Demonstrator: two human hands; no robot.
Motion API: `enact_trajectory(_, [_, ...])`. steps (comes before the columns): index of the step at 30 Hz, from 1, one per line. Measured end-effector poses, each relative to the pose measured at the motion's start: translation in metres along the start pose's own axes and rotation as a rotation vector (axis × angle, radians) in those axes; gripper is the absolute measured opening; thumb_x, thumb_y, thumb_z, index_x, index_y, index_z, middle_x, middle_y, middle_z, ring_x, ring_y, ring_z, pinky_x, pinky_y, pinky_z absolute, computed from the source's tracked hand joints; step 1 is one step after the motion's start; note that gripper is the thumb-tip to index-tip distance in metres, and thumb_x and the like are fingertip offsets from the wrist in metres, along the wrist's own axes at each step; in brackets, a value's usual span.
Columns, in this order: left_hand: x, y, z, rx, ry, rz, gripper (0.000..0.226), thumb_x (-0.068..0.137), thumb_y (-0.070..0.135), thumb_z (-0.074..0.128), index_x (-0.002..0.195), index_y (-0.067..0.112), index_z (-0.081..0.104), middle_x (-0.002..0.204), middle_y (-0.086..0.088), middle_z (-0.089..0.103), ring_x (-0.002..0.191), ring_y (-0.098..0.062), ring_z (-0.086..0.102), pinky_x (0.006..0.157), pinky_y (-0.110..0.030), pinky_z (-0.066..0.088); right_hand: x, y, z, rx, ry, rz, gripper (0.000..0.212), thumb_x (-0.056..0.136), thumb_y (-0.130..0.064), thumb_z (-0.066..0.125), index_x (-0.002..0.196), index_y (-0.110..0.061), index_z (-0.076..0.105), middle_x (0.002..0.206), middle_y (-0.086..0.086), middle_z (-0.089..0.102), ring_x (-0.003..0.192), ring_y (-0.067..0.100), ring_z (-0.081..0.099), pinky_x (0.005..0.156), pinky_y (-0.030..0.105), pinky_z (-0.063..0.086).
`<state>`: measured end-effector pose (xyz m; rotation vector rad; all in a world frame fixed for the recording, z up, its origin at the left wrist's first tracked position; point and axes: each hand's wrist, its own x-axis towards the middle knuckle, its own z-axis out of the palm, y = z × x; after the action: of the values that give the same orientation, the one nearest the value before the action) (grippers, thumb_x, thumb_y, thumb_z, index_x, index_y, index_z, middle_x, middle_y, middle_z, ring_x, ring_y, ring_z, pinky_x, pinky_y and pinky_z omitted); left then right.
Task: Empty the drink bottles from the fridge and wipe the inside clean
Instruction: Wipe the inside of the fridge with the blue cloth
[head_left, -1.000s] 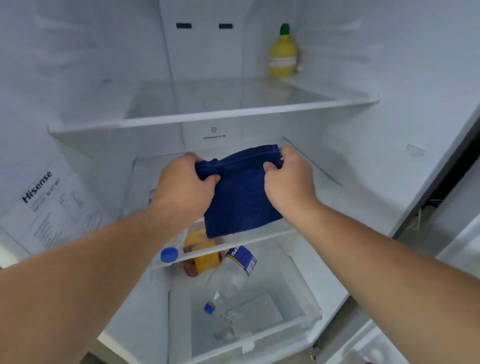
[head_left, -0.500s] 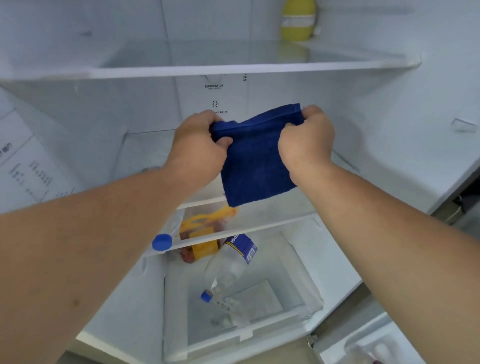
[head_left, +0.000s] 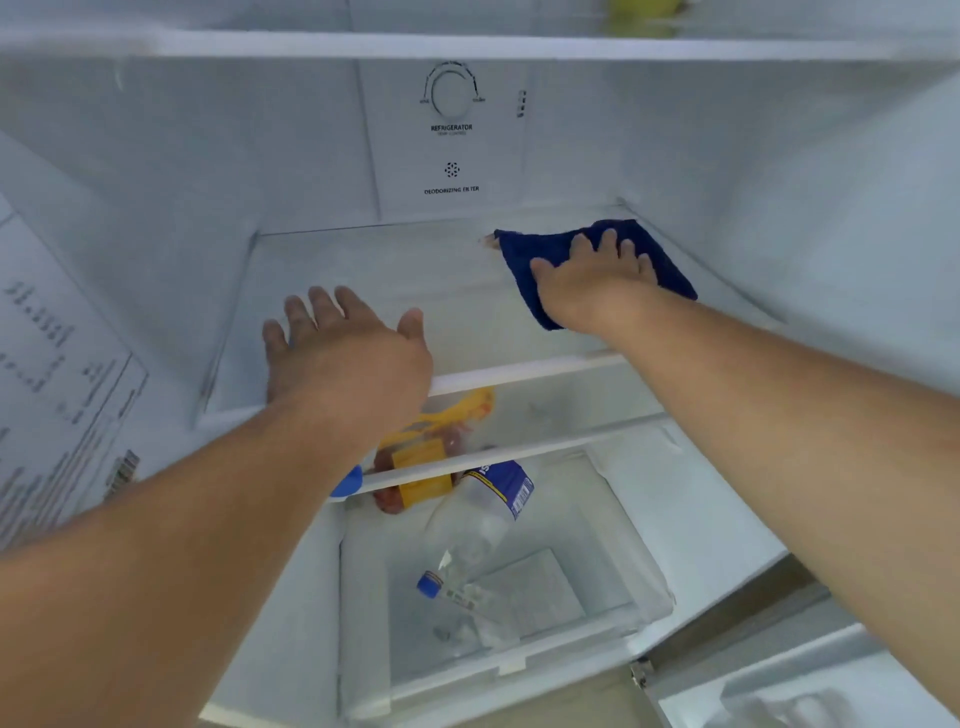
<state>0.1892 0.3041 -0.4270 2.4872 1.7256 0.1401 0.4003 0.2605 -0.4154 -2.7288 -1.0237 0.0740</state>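
Observation:
The fridge interior is open before me. My right hand (head_left: 597, 280) lies flat, fingers spread, pressing a dark blue cloth (head_left: 540, 249) onto the back right of the glass shelf (head_left: 395, 280). My left hand (head_left: 343, 343) hovers open above the shelf's front left, holding nothing. Below, a clear plastic bottle (head_left: 478, 525) with a blue label and blue cap lies tilted in the transparent drawer (head_left: 613, 551). A second blue cap (head_left: 349, 480) peeks out beside my left forearm.
A yellow and red packet (head_left: 426, 457) sits under the shelf at the drawer's back. A yellow-green bottle (head_left: 644, 8) shows at the top edge on the upper shelf (head_left: 467, 47). A temperature dial (head_left: 452, 96) is on the back wall. A label sticker (head_left: 57, 374) covers the left wall.
Both hands held the cloth up in the air before. My left hand has let go and opened; my right hand has laid the cloth flat on the shelf's back right. The view has dropped lower.

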Motion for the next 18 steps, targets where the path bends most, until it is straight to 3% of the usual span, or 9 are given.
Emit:
enact_trajectory(2, [0.001,-0.004,0.0,0.017,-0.04,-0.029,0.079,0.097,0.059,0.011,0.155,0.007,0.001,0.163,-0.01,-0.003,0.148,-0.032,-0.005,0.118,-0.049,-0.002,0.006,-0.002,0.001,-0.067,-0.096,0.01,0.077,0.097,-0.061,0.019,0.158,-0.018,0.001,0.165,0.009,-0.004,0.151,0.027,-0.004,0.121,0.044,-0.002])
enact_trajectory(5, [0.007,-0.003,-0.005,0.051,-0.097,-0.03,0.076,0.097,0.057,0.014,0.156,0.012,-0.005,0.164,-0.005,-0.009,0.148,-0.03,-0.01,0.118,-0.05,-0.004,0.014,0.0,-0.005,-0.09,-0.135,0.007,0.085,0.091,-0.071,0.019,0.158,-0.023,-0.002,0.165,0.008,-0.005,0.151,0.029,-0.006,0.119,0.049,-0.002])
enact_trajectory(12, [0.018,0.001,-0.006,0.086,-0.116,0.228,0.062,0.102,0.039,0.014,0.156,0.017,-0.005,0.163,0.001,-0.01,0.149,-0.029,-0.008,0.119,-0.046,-0.001,0.027,0.004,-0.004,-0.05,-0.113,-0.065,0.084,0.093,-0.07,0.019,0.158,-0.021,0.0,0.164,0.012,-0.003,0.15,0.032,-0.003,0.121,0.048,0.001])
enact_trajectory(15, [0.022,-0.001,-0.005,0.105,-0.109,0.253,0.062,0.101,0.038,0.014,0.156,0.017,-0.003,0.164,0.0,-0.008,0.149,-0.03,-0.006,0.119,-0.047,0.001,0.033,0.006,-0.003,-0.021,-0.069,-0.098,0.078,0.096,-0.064,0.022,0.157,-0.02,0.007,0.163,0.016,0.004,0.149,0.035,0.002,0.12,0.047,0.006])
enact_trajectory(18, [0.02,-0.005,-0.004,0.148,-0.103,0.298,0.062,0.1,0.038,0.012,0.156,0.017,0.0,0.164,-0.002,-0.008,0.148,-0.031,-0.006,0.119,-0.049,0.002,0.045,-0.001,0.0,-0.024,0.003,-0.094,0.063,0.098,-0.054,0.028,0.147,-0.016,0.035,0.152,0.023,0.029,0.141,0.04,0.024,0.116,0.047,0.02])
